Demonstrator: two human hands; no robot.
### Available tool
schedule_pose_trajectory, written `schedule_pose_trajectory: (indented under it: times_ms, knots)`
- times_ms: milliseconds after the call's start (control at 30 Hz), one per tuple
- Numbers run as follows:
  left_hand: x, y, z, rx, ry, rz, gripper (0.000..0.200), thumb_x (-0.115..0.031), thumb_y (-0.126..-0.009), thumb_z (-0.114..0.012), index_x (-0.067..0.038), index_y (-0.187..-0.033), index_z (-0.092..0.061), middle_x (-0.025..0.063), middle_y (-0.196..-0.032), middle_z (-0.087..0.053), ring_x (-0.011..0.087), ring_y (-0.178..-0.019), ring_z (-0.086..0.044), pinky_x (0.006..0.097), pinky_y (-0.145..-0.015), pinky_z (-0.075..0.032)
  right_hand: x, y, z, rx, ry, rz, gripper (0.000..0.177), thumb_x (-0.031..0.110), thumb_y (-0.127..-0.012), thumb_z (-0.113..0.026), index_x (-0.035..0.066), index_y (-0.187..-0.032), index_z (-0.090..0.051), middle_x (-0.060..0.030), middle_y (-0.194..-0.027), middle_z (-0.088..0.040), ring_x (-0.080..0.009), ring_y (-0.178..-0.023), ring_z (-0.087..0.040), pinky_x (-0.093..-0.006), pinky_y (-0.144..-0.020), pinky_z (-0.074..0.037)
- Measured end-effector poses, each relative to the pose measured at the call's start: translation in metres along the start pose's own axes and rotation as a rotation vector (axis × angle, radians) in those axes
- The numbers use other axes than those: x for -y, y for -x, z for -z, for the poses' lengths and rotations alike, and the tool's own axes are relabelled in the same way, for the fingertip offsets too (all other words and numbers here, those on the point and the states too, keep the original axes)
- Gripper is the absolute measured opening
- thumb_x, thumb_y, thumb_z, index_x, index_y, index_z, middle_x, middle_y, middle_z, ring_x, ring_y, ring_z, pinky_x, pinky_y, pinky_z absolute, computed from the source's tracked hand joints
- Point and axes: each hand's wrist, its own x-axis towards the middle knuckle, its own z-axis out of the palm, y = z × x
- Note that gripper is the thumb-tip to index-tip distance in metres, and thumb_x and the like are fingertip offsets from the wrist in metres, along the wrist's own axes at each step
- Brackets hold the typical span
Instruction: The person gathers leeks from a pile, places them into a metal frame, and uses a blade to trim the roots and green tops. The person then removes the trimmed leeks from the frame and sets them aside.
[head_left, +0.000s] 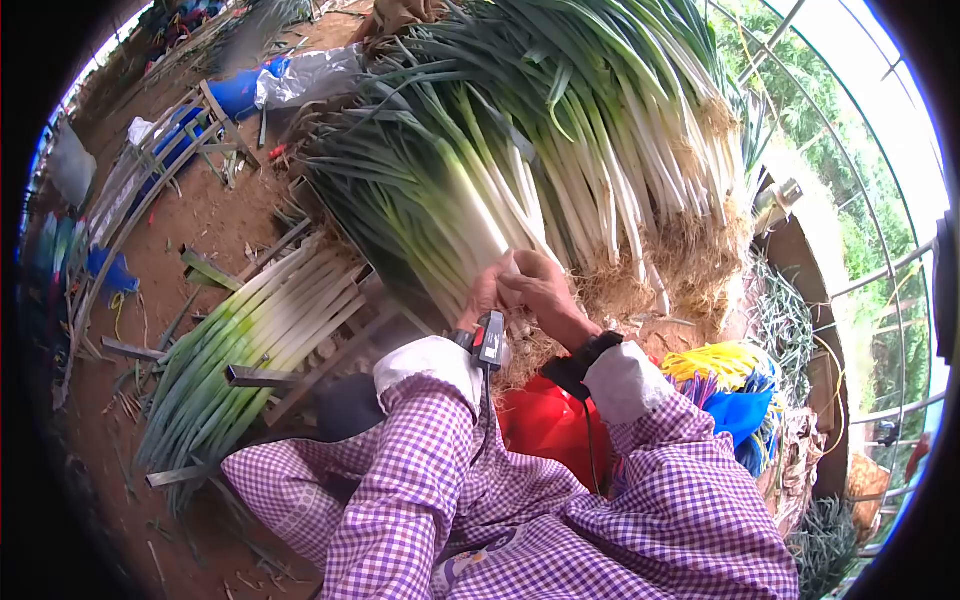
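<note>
A large heap of leeks (600,150) lies in front of me, its white stems and hairy roots toward me and its green leaves pointing away. My left hand (487,290) and my right hand (545,290) meet at the lower ends of the near white stems. The fingers of both hands are bent and pressed together around a leek stem (490,235); the exact grip is partly hidden. Tangled roots (525,355) hang just below my hands.
A second bunch of leeks (260,330) lies on a metal frame at the left. Yellow ties (712,365) and a blue bundle (740,415) are at the right, near a red object (560,430). Cut leaves (780,320) lie beyond, along the edge.
</note>
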Motion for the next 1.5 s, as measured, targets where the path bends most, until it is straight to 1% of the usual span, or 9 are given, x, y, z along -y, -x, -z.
schedule_pose_trajectory:
  times_ms: [167,433,567,800,900,1200,1267,1367,1500]
  knots:
    - [0.004,-0.026,0.027,0.123,0.021,0.037,0.031,-0.034,-0.104,-0.062,-0.003,-0.099,-0.066,0.0077,-0.082,-0.067,0.0172,-0.065,-0.063,0.0305,-0.055,-0.052,-0.001,0.004,0.012,0.052,-0.199,-0.113,0.033,0.007,-0.094,-0.069,-0.007,-0.123,-0.061,-0.0104,-0.112,-0.07,-0.0176,-0.099,-0.068,-0.03,-0.085,-0.053]
    - [-0.004,0.011,0.005,-0.003,-0.01,0.079,0.03,-0.03,-0.098,-0.066,-0.001,-0.101,-0.068,0.011,-0.085,-0.069,0.0202,-0.068,-0.067,0.0348,-0.056,-0.056,0.034,0.022,0.021,-0.145,0.344,0.2,0.038,0.018,-0.093,-0.072,-0.008,-0.12,-0.062,-0.0102,-0.107,-0.069,-0.0146,-0.106,-0.063,-0.0303,-0.088,-0.051]
    - [-0.003,-0.009,0.028,-0.103,-0.191,0.01,0.023,-0.019,-0.095,-0.069,0.0,-0.109,-0.067,0.0117,-0.087,-0.069,0.0227,-0.075,-0.069,0.0366,-0.058,-0.058,0.0,-0.002,0.06,-0.126,0.367,0.126,0.031,0.025,-0.093,-0.074,-0.004,-0.103,-0.071,-0.0044,-0.087,-0.07,-0.0119,-0.079,-0.06,-0.0312,-0.071,-0.05]
    - [-0.011,-0.005,0.039,-0.142,-0.412,-0.138,0.015,-0.01,-0.094,-0.073,0.003,-0.099,-0.07,0.0068,-0.081,-0.067,0.0168,-0.067,-0.068,0.0272,-0.054,-0.055,0.014,-0.01,0.023,-0.112,0.721,0.067,0.03,0.027,-0.091,-0.079,-0.002,-0.094,-0.075,-0.0057,-0.081,-0.072,-0.011,-0.075,-0.065,-0.0285,-0.065,-0.051]
    - [-0.003,-0.009,0.035,-0.168,-0.189,-0.257,0.013,-0.008,-0.096,-0.07,0.005,-0.1,-0.069,0.0071,-0.084,-0.069,0.0173,-0.068,-0.069,0.0305,-0.058,-0.061,0.024,-0.015,0.031,0.05,0.536,-0.089,0.034,0.03,-0.089,-0.08,-0.003,-0.093,-0.075,-0.007,-0.08,-0.072,-0.0093,-0.073,-0.065,-0.0285,-0.063,-0.05]
    - [-0.002,-0.029,0.057,-0.105,-0.188,-0.063,0.035,-0.028,-0.1,-0.068,0.006,-0.11,-0.066,0.0154,-0.098,-0.073,0.0259,-0.082,-0.073,0.0432,-0.073,-0.064,0.03,0.002,0.063,0.338,0.407,0.232,0.029,0.027,-0.09,-0.073,-0.002,-0.093,-0.076,-0.0036,-0.077,-0.068,-0.0096,-0.068,-0.064,-0.0267,-0.062,-0.049]
    - [-0.015,0.027,0.001,-0.091,-0.064,0.044,0.037,-0.033,-0.102,-0.065,0.003,-0.109,-0.066,0.0136,-0.095,-0.071,0.0255,-0.083,-0.072,0.0441,-0.076,-0.064,0.043,0.018,0.061,0.321,0.415,0.071,0.028,0.026,-0.089,-0.074,-0.002,-0.092,-0.074,-0.0026,-0.075,-0.067,-0.0101,-0.066,-0.065,-0.0263,-0.061,-0.049]
    - [-0.006,-0.008,0.041,0.133,-0.145,-0.119,0.032,-0.032,-0.103,-0.064,0.0,-0.108,-0.067,0.0104,-0.091,-0.069,0.0251,-0.081,-0.071,0.0436,-0.075,-0.064,0.03,0.02,0.067,0.298,0.376,0.126,0.025,0.024,-0.089,-0.074,-0.001,-0.086,-0.072,-0.0017,-0.072,-0.065,-0.0099,-0.064,-0.064,-0.025,-0.06,-0.048]
    - [-0.006,-0.029,0.054,-0.099,-0.254,-0.122,0.03,-0.031,-0.104,-0.063,-0.002,-0.11,-0.069,0.0087,-0.091,-0.068,0.0246,-0.082,-0.071,0.0416,-0.074,-0.064,0.027,0.016,0.069,0.352,0.486,0.197,0.024,0.024,-0.09,-0.074,0.0,-0.085,-0.071,-0.0006,-0.071,-0.064,-0.009,-0.063,-0.063,-0.0241,-0.059,-0.046]
